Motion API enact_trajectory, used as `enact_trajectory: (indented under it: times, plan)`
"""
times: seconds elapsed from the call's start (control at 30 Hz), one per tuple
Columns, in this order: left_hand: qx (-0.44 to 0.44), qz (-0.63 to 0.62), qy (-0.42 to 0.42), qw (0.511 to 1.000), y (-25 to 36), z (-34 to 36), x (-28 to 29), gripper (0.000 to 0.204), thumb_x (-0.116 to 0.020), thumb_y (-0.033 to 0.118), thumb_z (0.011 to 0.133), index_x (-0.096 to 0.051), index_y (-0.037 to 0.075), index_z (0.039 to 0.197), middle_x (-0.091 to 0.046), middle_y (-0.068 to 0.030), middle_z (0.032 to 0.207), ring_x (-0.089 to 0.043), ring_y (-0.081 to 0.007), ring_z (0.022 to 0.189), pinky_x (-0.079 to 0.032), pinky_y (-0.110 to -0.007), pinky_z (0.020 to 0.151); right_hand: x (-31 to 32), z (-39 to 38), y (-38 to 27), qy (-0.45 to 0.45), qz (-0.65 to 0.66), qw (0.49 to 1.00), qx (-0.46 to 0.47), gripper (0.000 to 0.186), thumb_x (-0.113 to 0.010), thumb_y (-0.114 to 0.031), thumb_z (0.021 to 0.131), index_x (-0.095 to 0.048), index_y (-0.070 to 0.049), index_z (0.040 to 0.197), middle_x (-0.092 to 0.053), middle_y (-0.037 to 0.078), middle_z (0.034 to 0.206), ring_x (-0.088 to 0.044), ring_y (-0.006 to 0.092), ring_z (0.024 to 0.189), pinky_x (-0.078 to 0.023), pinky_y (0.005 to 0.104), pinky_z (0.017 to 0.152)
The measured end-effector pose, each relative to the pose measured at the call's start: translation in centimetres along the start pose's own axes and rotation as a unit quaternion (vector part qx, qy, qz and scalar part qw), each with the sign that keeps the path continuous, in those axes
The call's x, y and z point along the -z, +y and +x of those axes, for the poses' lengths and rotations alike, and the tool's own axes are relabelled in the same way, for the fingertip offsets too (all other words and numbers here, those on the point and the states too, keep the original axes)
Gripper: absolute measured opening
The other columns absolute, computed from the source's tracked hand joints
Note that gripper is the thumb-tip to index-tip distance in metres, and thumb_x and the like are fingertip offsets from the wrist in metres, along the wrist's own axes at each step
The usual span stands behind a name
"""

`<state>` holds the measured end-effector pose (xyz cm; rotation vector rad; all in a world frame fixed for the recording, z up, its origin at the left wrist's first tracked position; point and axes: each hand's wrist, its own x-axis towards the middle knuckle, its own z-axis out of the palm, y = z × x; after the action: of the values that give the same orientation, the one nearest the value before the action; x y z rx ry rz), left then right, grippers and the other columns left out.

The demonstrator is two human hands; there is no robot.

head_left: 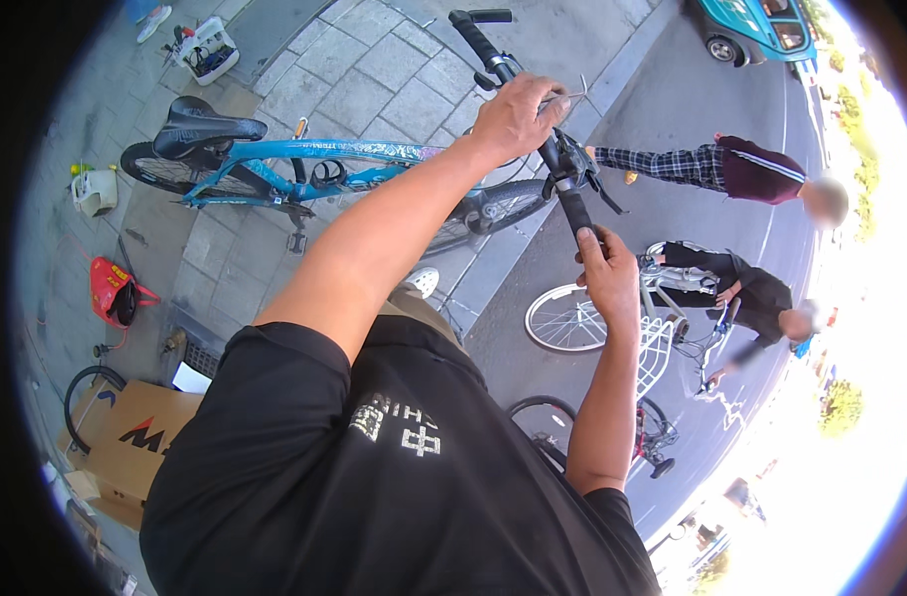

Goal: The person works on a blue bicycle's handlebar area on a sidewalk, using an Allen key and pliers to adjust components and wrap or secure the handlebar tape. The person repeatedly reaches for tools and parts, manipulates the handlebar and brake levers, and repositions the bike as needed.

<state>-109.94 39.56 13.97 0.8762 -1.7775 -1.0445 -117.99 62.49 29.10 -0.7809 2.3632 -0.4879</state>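
A blue bicycle (364, 150) stands in front of me, its black saddle (210, 127) to the left and its black handlebar (476, 42) running diagonally before my hands. My left hand (518, 117) is closed at the middle of the bar, over the stem. From its fingers sticks a thin, bent silver hex key (581, 89). The bolt end of the key is hidden by the hand. My right hand (609, 273) is wrapped round the handlebar grip (574, 211), thumb lying along it. A brake lever (612, 199) is beside that hand.
Two people (766, 169) stand to the right, one holding a silver bicycle (662, 283). A red-and-black bicycle (657, 437) is close to my right arm. On the left are a tool bin (215, 50), a white container (96, 194), a red bag-like item (111, 288) and a cardboard box (140, 422).
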Motion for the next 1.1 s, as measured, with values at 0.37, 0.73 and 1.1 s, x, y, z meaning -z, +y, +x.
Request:
enact_trajectory:
  times: [0.37, 0.73, 1.1]
  plan:
    - [0.178, -0.240, -0.194, 0.934, 4.1, -11.2, 4.1, 0.028, -0.064, 0.033, 0.113, -0.074, 0.009, 0.125, -0.075, -0.0077, 0.101, -0.074, -0.0214, 0.093, -0.057, -0.036, 0.077, 2.6, 4.7, 1.7, -0.064, -0.007, 0.998, 0.019, 0.051, -0.067, -0.044, 0.108, -0.073, 0.000, 0.132, -0.073, 0.004, 0.086, -0.062, 0.0104, 0.058, -0.045, 0.0267, 0.049]
    - [0.283, -0.348, -0.042, 0.893, 3.1, -15.8, -3.2, 0.038, -0.065, 0.031, 0.114, -0.071, 0.002, 0.137, -0.069, 0.0018, 0.100, -0.060, -0.0065, 0.090, -0.051, -0.025, 0.081, 3.1, 6.6, 3.6, -0.108, 0.002, 0.992, 0.066, 0.043, -0.067, -0.042, 0.110, -0.075, -0.001, 0.120, -0.071, 0.004, 0.080, -0.062, 0.0096, 0.055, -0.044, 0.0266, 0.046]
    - [0.261, -0.446, 0.194, 0.834, 3.6, -16.9, -9.9, 0.032, -0.072, 0.028, 0.111, -0.073, -0.001, 0.125, -0.069, 0.0010, 0.094, -0.060, -0.0057, 0.085, -0.051, -0.025, 0.075, 3.6, 6.7, 4.6, -0.121, 0.031, 0.989, 0.076, 0.048, -0.068, -0.041, 0.109, -0.074, 0.002, 0.128, -0.070, 0.004, 0.081, -0.061, 0.0093, 0.057, -0.042, 0.0261, 0.047]
